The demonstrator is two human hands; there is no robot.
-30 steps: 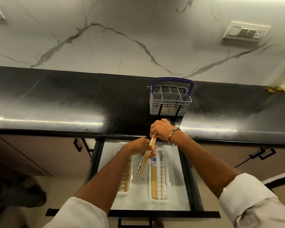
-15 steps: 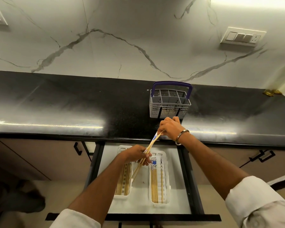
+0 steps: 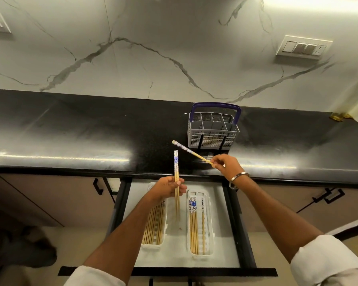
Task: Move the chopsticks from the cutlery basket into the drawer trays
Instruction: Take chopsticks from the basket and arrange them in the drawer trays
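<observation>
Blue-patterned chopsticks point(image 3: 176, 178), purple-handled grey basket point(image 3: 212, 133) — black counter point(image 3: 91, 131)

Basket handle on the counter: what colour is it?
Dark blue, on a grey basket; the handle shows in the head view.

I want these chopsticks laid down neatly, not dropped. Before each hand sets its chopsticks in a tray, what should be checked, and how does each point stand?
1. Left hand grips its chopsticks firmly: ok, fingers curled round them.
2. Right hand holds the single chopstick: ok, pinched at its thin end.
3. Drawer pulled open: ok.
4. Room in the left tray: cannot tell, arm covers part.
5. Room in the right tray: ok, gaps show.
6. Held chopsticks in line with the trays: not ok, the right one slants across the counter.
</observation>
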